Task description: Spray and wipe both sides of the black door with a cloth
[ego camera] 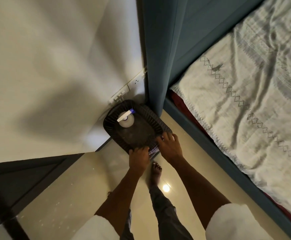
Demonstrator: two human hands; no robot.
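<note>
Glossy, smooth floor [68, 201] mirrors a lamp. The black ribbed tray [151, 122] looks like plastic, its flat middle dull. Crumpled woven cloth covers the bed [245, 101]; matt teal fabric headboard [160, 49].

Both forearms extend from the lower frame toward its centre, bare below rolled white sleeves. Left hand [140, 157], knuckles up, fingers curled downward at centre frame. Right hand [169, 146], just right of it, palm down with fingers spread and bent. One bare foot [156, 172] shows between the forearms.
</note>
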